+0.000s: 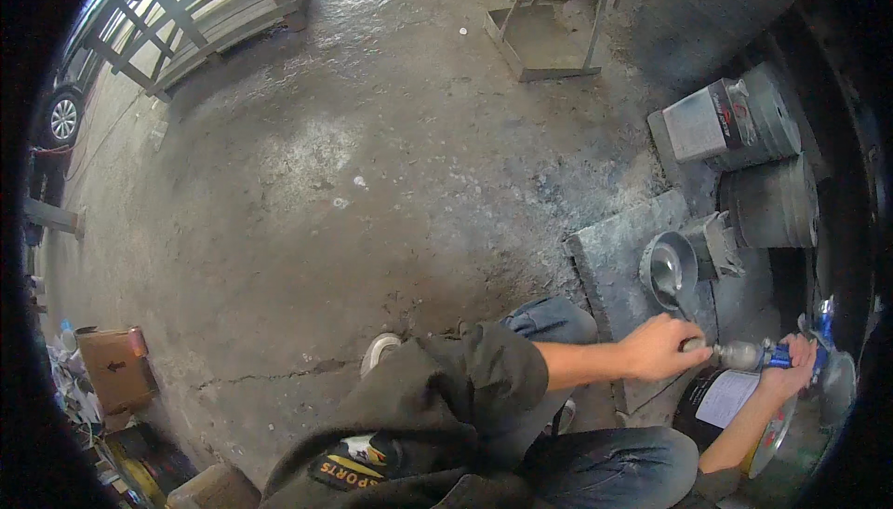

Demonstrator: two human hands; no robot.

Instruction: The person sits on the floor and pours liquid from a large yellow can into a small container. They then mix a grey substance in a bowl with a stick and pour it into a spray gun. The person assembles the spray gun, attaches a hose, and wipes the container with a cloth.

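Note:
My left hand [662,349] is closed at the near end of a cylindrical cup attached to a blue spray gun [778,354]. My right hand [789,375] grips the gun's blue body at the lower right, beside a dark metal part. A round metal pot [655,267] with a light stirring tool in it stands on a grimy slab [605,276] just above my left hand. Below the gun is a black can [688,407] with a white label.
Metal cans [763,202] line the right side, with a metal-framed tray [544,44] farther back. A wooden crate [186,25] stands upper left near a parked car [65,118]. A cardboard box [116,383] and clutter lie at lower left.

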